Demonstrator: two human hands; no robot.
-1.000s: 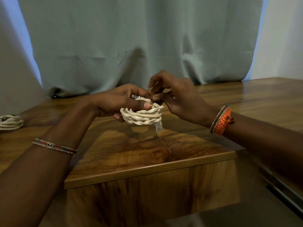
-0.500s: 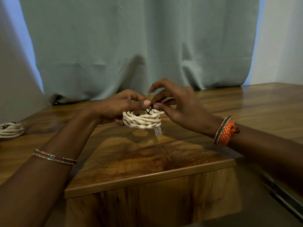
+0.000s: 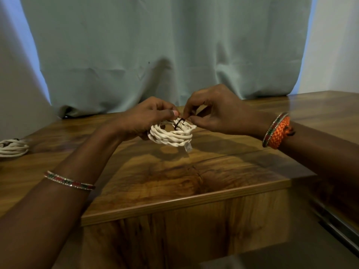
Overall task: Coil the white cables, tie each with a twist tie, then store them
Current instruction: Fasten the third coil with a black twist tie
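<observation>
A coiled white cable (image 3: pixel 171 135) hangs just above the wooden table (image 3: pixel 174 181), with a clear plug dangling at its lower right. My left hand (image 3: pixel 143 117) grips the coil's left side, thumb on top. A thin black twist tie (image 3: pixel 179 123) wraps over the coil's top. My right hand (image 3: pixel 213 109) pinches the tie's end between thumb and forefinger.
A second coiled white cable (image 3: pixel 12 147) lies at the table's far left edge. A grey-green curtain (image 3: pixel 174 55) hangs behind the table. The table's front edge runs below the hands, and a dark metal rail (image 3: pixel 338 228) sits at the lower right.
The black twist tie now shows wrapped over the coil's top. Both hands with the coil have sunk slightly toward the table, and my right fingers have closed onto the tie's end.
</observation>
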